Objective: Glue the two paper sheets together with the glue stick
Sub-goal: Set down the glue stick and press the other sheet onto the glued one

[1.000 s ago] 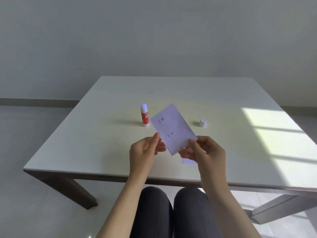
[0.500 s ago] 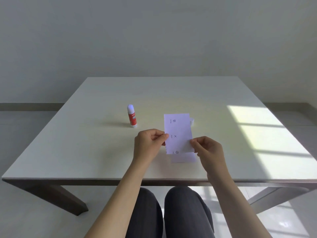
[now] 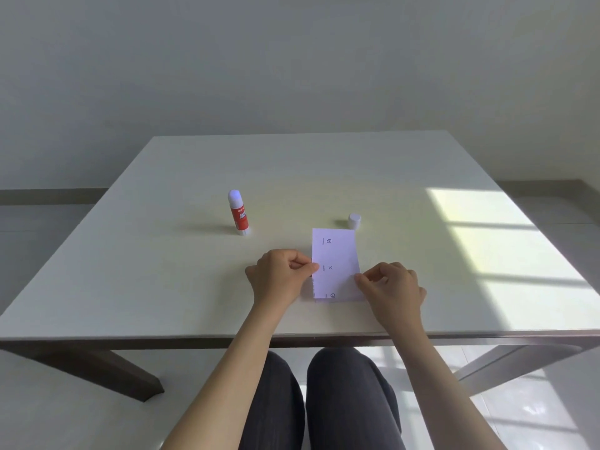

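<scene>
A small white paper sheet (image 3: 336, 258) with printed marks lies almost flat on the table, over a second sheet whose thin strip (image 3: 324, 300) shows at its near edge. My left hand (image 3: 281, 277) pinches the top sheet's left edge. My right hand (image 3: 391, 287) pinches its right edge. The red and white glue stick (image 3: 238, 214) stands upright and uncapped to the left, beyond my left hand. Its white cap (image 3: 354, 221) sits just past the sheet's far right corner.
The white table (image 3: 162, 271) has a dark front edge close to my wrists. A bright patch of sunlight (image 3: 506, 254) covers its right side. My knees show below the table.
The held sheet has turned from tilted to straight and come down onto the lower sheet, now nearly covering it. Both hands have lowered with it, and the cap is uncovered.
</scene>
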